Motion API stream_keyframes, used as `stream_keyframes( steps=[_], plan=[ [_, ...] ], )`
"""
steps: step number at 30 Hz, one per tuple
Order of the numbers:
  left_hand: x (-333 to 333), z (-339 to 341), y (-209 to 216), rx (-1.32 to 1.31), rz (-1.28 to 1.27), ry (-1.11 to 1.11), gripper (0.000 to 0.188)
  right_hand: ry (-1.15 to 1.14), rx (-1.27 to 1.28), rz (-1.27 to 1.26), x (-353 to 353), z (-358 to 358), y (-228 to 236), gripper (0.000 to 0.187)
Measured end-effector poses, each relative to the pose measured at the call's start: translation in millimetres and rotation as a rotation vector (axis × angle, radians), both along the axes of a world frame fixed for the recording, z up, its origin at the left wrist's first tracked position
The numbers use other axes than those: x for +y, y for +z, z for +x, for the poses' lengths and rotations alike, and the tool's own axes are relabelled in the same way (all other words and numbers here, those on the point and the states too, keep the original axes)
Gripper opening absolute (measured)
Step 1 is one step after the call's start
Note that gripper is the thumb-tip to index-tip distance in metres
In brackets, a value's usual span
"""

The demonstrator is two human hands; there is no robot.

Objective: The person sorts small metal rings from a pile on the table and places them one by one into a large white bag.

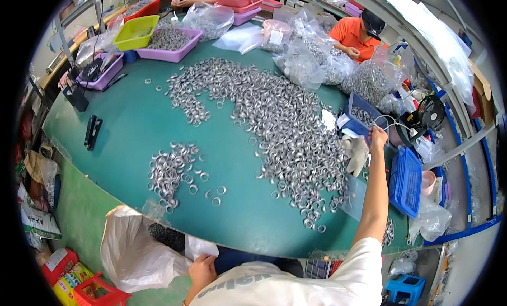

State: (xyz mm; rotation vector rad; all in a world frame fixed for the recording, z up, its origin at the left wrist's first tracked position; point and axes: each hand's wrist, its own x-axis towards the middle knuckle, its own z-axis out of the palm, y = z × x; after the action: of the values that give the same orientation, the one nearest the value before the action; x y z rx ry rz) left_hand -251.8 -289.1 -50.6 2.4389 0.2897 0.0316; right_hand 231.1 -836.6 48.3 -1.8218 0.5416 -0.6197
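Observation:
My left hand (202, 271) is closed on the rim of a white woven sack (140, 248) below the table's front edge. Inside the sack's mouth lies a dark mass of small pieces. Stretched out to the right, my right hand (377, 136) has its fingers pinched at a thin white cable (392, 117), which loops toward a small black fan (430, 113). Just beyond that hand stands a blue bin (361, 114) partly filled with metal rings. A pale work glove (357, 154) lies beside my right wrist. Many loose metal rings (285, 126) spread across the green table.
A smaller ring pile (171, 171) lies left of the large one. A black stapler (93, 133) rests at the left. Purple trays (177, 51) and filled plastic bags (301, 66) line the far side. Blue baskets (405, 182) stand right. Across the table sits a person in orange (355, 36).

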Motion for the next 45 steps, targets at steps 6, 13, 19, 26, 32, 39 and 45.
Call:
stream_keyframes(
  steps=[6, 13, 19, 26, 32, 39, 45],
  plan=[
    [-2.1, -6.8, -14.5, 0.089, 0.067, 0.088, 0.014, -0.213, 0.344, -0.879, 28.9, 53.8, 2.2, 0.024],
    [-3.3, 6.7, -10.7, 0.15, 0.1, 0.023, 0.015, -0.012, 0.542, -1.062, -89.9, 109.7, -43.6, 0.042],
    [-7.3, -6.1, 7.3, 0.169, 0.099, 0.066, 0.014, -0.12, 0.264, -1.131, 27.6, 72.7, -11.5, 0.032],
    [-0.5, -4.9, -2.3, 0.061, 0.024, 0.003, 0.014, 1.279, -0.211, -0.798, 338.6, -171.7, 27.0, 0.029],
    [6.3, -1.7, -0.1, 0.015, 0.021, -0.075, 0.021, 1.426, -0.228, -0.92, 407.5, -230.6, -13.3, 0.036],
    [10.8, -11.5, -3.5, -0.018, -0.041, -0.059, 0.016, 1.209, -0.33, -0.797, 411.6, -247.2, -25.0, 0.02],
    [12.1, -12.3, -0.9, -0.057, -0.046, -0.072, 0.019, 1.292, -0.391, -0.975, 429.5, -272.4, -22.3, 0.024]
  ],
)
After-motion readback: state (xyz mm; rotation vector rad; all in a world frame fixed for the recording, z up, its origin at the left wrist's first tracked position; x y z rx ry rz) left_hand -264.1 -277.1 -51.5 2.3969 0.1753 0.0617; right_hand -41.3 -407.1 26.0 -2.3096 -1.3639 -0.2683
